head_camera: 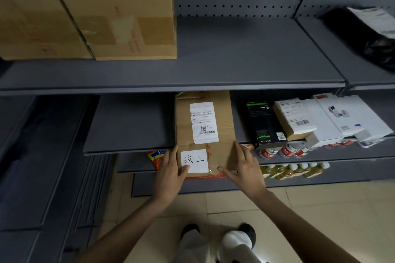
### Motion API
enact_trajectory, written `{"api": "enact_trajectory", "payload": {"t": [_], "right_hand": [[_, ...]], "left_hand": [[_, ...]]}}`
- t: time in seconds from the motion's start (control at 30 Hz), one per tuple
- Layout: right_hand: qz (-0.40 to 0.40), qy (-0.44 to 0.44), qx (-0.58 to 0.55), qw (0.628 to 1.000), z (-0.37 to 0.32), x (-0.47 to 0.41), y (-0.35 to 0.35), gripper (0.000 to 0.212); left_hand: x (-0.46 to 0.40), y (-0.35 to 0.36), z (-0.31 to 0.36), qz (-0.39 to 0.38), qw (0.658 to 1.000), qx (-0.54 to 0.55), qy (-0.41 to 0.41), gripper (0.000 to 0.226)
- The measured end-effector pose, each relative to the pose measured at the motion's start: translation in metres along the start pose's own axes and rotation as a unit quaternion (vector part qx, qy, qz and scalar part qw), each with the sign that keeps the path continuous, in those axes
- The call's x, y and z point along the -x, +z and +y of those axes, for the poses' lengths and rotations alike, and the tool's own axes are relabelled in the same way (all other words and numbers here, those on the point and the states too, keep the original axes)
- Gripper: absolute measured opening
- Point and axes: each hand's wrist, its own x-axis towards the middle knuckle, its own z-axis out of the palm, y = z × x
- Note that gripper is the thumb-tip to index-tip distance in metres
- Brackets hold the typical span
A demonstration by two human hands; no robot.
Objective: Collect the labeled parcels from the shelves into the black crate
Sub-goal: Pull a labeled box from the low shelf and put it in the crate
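Left grip (170, 172), right grip (245, 168) clasping

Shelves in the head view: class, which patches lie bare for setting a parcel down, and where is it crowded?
Bare: the upper shelf right of the cardboard boxes, and the middle shelf left of the labeled parcel. Crowded: right of that parcel, where a black box and white packages overlap.
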Motion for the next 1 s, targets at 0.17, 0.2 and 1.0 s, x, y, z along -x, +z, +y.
{"api": "enact_trajectory", "payload": {"t": [0.17, 0.2, 1.0], "right_hand": [[-0.031, -0.094, 0.018, 0.995, -0.011, -0.011, 0.003, 0.102], [-0.035, -0.121, 0.024, 0.992, -0.016, -0.015, 0.004, 0.1], [0.065, -0.116, 0.079, 0.988, 0.035, -0.041, -0.03, 0.049]], "left_hand": [[-0.002, -0.025, -0.016, 0.036, 0.995, -0.089, 0.008, 0.061], [-0.005, -0.034, -0.022, 0.06, 0.988, -0.133, 0.04, 0.056], [-0.059, -0.006, 0.038, -0.011, 0.948, -0.209, 0.24, 0.04]]}}
